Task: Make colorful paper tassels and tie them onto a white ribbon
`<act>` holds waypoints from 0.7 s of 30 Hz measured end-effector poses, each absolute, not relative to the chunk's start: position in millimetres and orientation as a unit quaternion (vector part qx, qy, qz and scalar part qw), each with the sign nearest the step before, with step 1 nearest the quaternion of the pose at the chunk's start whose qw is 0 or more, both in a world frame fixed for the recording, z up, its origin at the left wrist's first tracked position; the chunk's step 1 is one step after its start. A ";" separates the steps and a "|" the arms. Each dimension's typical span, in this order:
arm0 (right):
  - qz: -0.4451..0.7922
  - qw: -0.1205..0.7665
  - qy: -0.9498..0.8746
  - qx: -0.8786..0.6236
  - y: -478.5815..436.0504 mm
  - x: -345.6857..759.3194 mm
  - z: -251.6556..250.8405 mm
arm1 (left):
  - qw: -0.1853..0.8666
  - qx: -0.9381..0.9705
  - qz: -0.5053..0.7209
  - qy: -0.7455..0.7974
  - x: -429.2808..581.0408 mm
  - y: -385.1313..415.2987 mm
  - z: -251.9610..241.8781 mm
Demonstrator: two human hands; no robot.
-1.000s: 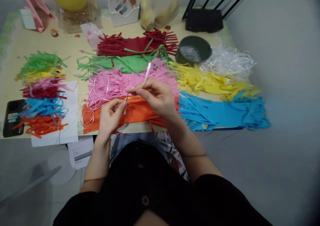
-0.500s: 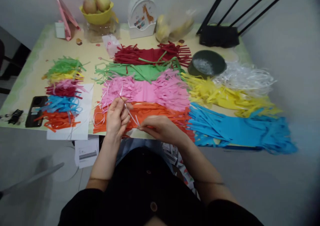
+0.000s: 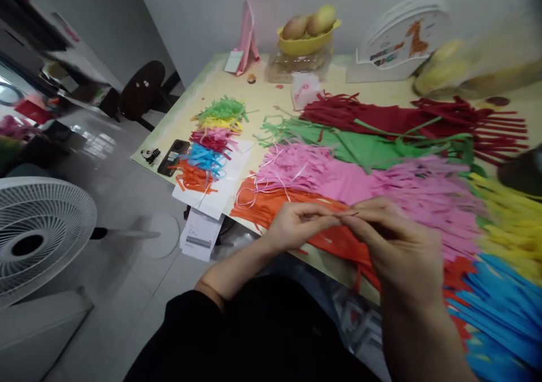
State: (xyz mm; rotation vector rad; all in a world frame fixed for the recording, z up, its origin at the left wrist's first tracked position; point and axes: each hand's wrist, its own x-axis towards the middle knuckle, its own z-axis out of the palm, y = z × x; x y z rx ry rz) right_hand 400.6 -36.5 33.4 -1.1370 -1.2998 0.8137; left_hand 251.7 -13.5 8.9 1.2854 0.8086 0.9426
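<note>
In the head view my left hand (image 3: 298,224) and my right hand (image 3: 400,241) meet fingertip to fingertip over the front of the table. Both pinch a thin reddish strip (image 3: 349,214), mostly hidden by the fingers; its exact kind is unclear. Below and beside my hands lies orange fringed crepe paper (image 3: 271,204). Pink fringed paper (image 3: 347,181) spreads just behind, with a thin white ribbon (image 3: 275,181) looped over its left end. Green fringed paper (image 3: 359,148) and dark red fringed paper (image 3: 389,118) lie farther back.
Small cut strips (image 3: 205,156) lie left on white paper (image 3: 235,173), beside a black phone-like device (image 3: 173,157). Blue (image 3: 508,308) and yellow (image 3: 512,218) fringed papers lie right. A yellow fruit bowl (image 3: 307,44) and a giraffe-print holder (image 3: 402,43) stand behind. A fan (image 3: 42,241) stands left.
The view has swung left, bringing the fan and a stool into sight. My hands, apart before with a pale ribbon stretched between them, are now together at the fingertips.
</note>
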 end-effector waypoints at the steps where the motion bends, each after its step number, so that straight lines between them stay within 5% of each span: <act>1: 0.381 0.588 -0.518 -0.490 -34.7 399.5 32.6 | 0.602 0.603 0.391 0.347 240.0 -10.2 6.6; 5: 0.466 0.670 -0.325 -0.477 -22.4 410.4 31.1 | 0.290 0.753 0.359 0.470 153.2 22.5 8.2; 8: 0.458 0.709 -0.282 -0.455 -14.9 416.0 27.9 | 0.058 0.719 0.159 0.674 71.7 54.5 14.5; 14: 0.474 0.711 -0.282 -0.436 -13.0 410.5 17.8 | 0.066 0.715 0.073 0.693 2.3 75.9 3.3; 21: 0.467 0.699 -0.290 -0.458 -12.5 413.3 13.9 | 0.059 0.681 0.238 0.690 -24.7 85.7 11.9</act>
